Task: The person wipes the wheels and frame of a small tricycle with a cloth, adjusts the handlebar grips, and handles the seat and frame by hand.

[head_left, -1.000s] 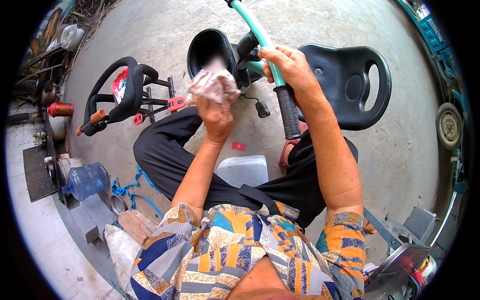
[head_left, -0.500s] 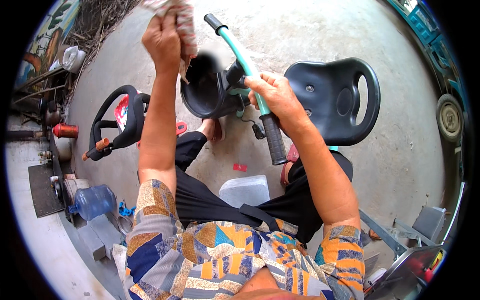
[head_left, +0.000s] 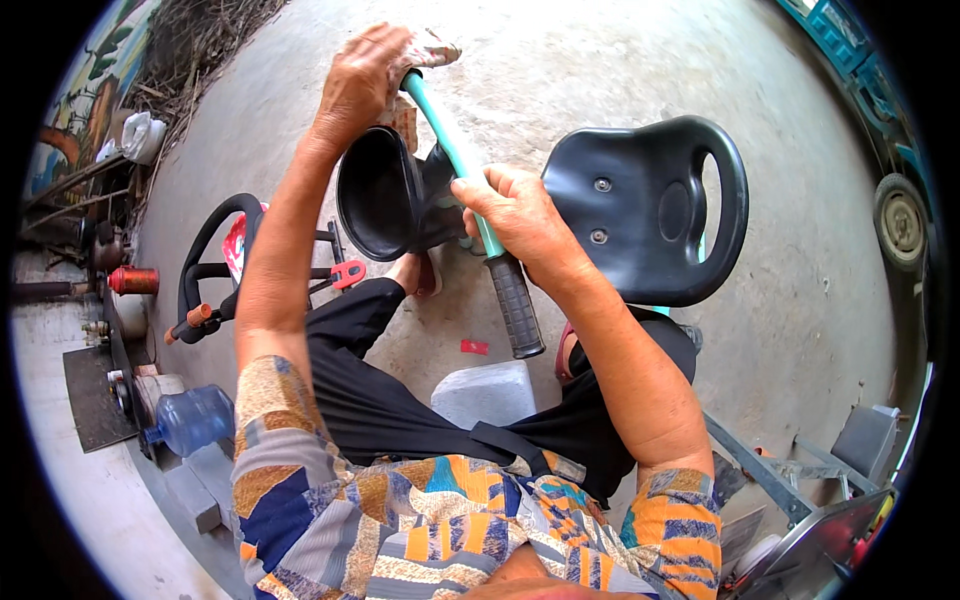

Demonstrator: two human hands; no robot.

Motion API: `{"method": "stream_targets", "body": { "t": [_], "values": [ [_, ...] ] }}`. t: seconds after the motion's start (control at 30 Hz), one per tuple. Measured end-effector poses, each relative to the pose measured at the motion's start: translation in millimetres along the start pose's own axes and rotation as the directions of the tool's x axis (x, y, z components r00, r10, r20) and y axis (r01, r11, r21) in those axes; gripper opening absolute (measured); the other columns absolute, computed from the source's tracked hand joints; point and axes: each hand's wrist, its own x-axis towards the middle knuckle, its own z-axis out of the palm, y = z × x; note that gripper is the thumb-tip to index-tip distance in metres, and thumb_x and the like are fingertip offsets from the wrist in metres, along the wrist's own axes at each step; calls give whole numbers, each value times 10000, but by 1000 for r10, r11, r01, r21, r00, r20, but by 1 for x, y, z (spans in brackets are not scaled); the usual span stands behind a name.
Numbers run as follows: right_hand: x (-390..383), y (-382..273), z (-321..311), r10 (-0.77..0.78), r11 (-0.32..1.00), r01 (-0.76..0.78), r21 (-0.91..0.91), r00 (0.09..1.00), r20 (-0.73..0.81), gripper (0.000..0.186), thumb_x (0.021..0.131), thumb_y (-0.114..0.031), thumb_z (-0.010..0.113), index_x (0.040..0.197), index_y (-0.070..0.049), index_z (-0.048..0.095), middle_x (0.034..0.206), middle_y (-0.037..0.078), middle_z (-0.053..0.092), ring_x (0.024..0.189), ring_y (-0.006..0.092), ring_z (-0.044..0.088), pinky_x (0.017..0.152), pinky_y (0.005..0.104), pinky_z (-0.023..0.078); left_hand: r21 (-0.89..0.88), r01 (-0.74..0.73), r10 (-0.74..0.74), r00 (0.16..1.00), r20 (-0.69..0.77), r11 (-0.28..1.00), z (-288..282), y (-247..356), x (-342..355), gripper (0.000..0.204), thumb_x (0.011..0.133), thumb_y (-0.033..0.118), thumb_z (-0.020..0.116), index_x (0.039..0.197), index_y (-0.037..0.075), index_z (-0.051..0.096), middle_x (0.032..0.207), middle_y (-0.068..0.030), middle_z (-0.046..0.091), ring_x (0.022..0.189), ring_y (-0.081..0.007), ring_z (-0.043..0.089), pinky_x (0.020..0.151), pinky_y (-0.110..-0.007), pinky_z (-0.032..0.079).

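My left hand (head_left: 368, 85) presses a patterned cloth (head_left: 434, 50) around the far end of a turquoise handlebar (head_left: 446, 122); the far black grip is hidden under the cloth. My right hand (head_left: 518, 218) is closed round the same bar, just above its near ribbed black rubber grip (head_left: 517, 308). Below the bar, a round black plastic bucket-like part (head_left: 378, 195) faces up. To the right of my right hand stands a black moulded plastic seat (head_left: 640, 190) with a slot handle and two bolts showing.
A black-framed stroller-like thing (head_left: 190, 268) with orange-brown handle ends stands at left. A grey block (head_left: 486, 392) lies between my legs. Also at left is a blue water jug (head_left: 192, 418). Metal frames (head_left: 765, 470) lie at lower right, and a wheel (head_left: 900, 222) is at far right.
My left hand has brought the cloth down and right from the air onto the bar's far end. The bar and my right hand have shifted slightly left and nearer.
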Motion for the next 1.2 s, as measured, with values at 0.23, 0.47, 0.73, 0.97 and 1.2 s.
{"method": "stream_targets", "body": {
  "t": [0.23,0.47,0.73,0.97,1.2],
  "values": [
    [0,-1,2,-11,1000,10,-28,1000,-20,270,873,-288,606,789,-32,591,632,17,570,575,76,509,535,247,408,29,21,-32,865,501,999,5,-16,17,364,734,-40,656,1066,105,622,1232,-129,572,1220,-319,485,1018,-388,408],
    [3,-1,4,1,1000,0,12,999,-45,275,866,-288,608,769,-31,587,619,22,571,564,85,517,528,258,421,268,185,-250,939,234,946,36,-6,6,314,789,35,647,1073,164,613,1400,-198,423,1247,-366,468,1001,-401,425],
    [1,0,6,-9,1000,9,-10,1000,-10,255,887,-287,604,811,-44,589,639,5,564,565,63,499,516,233,393,237,300,-342,925,164,924,45,-16,-11,302,840,143,598,1113,273,599,806,-149,674,758,-367,660,654,-443,528],
    [0,-1,4,-16,999,17,-36,1000,25,260,900,-301,590,853,-45,592,655,-3,560,572,57,483,522,231,385,-566,423,-487,872,44,708,51,-19,-22,451,816,-80,547,1244,58,588,1069,-37,671,909,-150,644,841,-256,535],
    [0,-2,5,-13,999,13,-36,1000,10,252,902,-286,586,831,-44,589,643,-2,556,572,62,486,528,234,396,-894,418,-735,553,392,-162,35,-13,-13,519,821,-72,397,1334,0,427,1261,-195,540,985,-263,592,933,-369,481]
  ]
}}
